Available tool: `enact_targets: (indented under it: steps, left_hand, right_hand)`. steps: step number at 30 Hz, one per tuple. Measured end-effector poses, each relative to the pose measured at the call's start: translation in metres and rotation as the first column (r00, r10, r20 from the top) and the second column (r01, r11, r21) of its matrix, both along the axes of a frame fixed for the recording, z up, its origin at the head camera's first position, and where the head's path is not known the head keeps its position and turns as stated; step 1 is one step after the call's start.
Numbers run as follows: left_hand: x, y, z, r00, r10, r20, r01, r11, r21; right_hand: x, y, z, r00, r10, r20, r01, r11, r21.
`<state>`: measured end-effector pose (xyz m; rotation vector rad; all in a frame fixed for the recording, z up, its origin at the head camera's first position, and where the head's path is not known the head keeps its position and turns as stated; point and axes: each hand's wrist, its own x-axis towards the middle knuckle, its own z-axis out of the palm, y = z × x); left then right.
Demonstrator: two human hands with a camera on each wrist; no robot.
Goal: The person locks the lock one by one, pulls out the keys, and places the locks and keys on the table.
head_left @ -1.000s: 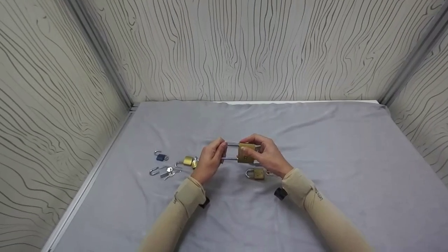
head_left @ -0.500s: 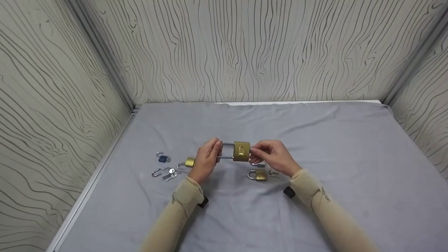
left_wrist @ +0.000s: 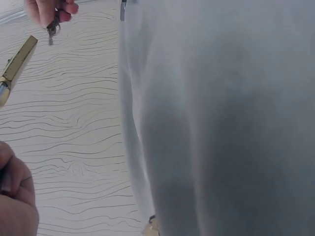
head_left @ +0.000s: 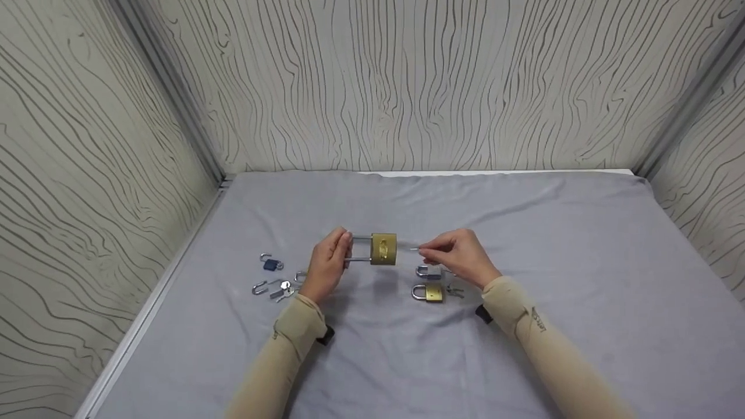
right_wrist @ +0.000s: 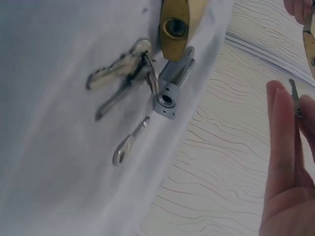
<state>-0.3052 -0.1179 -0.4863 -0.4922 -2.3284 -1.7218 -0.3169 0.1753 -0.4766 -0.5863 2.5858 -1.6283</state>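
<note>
My left hand (head_left: 327,265) grips the long shackle of a large brass padlock (head_left: 383,249), whose body points right, above the cloth. To its right, my right hand (head_left: 463,256) pinches a small metal key (right_wrist: 294,91) between thumb and fingers. A short gap separates the key's tip from the padlock's bottom. In the left wrist view the same key (left_wrist: 50,34) hangs from the right fingertips, clear of the padlock's edge (left_wrist: 20,58). Below the right hand lie a silver padlock (head_left: 430,272) and a smaller brass padlock (head_left: 433,293), both with shackles pointing left.
Beside the brass padlock lie keys (head_left: 456,292) on a ring; a single key (right_wrist: 129,145) rests near the silver padlock. Farther left are a blue padlock (head_left: 272,265), an unfastened shackle (head_left: 259,287) and more keys (head_left: 285,286). Grey wrinkled cloth (head_left: 524,233) covers the table; patterned panels (head_left: 378,87) enclose it.
My right hand has let go of the padlock's body and drawn right, with the key now visible in its fingers. My left hand has moved left with the large padlock.
</note>
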Motion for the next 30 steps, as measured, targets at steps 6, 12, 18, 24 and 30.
enact_targets:
  steps: [6, 12, 18, 24, 30]
  left_hand:
    - [0.000, -0.002, 0.000, 0.999, 0.010, 0.039, -0.011, 1.000, 0.015]
    - [0.001, -0.002, 0.001, 0.999, -0.002, 0.050, 0.001, 1.000, 0.014]
    - [0.000, -0.003, -0.002, 0.998, -0.013, 0.062, 0.012, 1.000, 0.012]
    - [-0.001, -0.004, -0.005, 0.997, -0.023, 0.072, 0.020, 0.999, 0.034]
    - [-0.002, -0.003, -0.005, 0.996, -0.043, 0.079, 0.039, 0.998, 0.053]
  right_hand:
    - [-0.002, -0.018, -0.007, 0.997, -0.017, -0.069, 0.030, 0.982, 0.188]
    - [-0.005, -0.028, -0.013, 0.974, 0.024, -0.225, 0.069, 0.915, 0.398]
    - [-0.003, -0.030, -0.020, 0.934, 0.142, -0.329, 0.058, 0.847, 0.528]
    - [-0.004, -0.025, -0.017, 0.930, 0.193, -0.313, 0.007, 0.842, 0.540]
    - [-0.006, -0.020, -0.009, 0.956, 0.143, -0.258, -0.010, 0.889, 0.457]
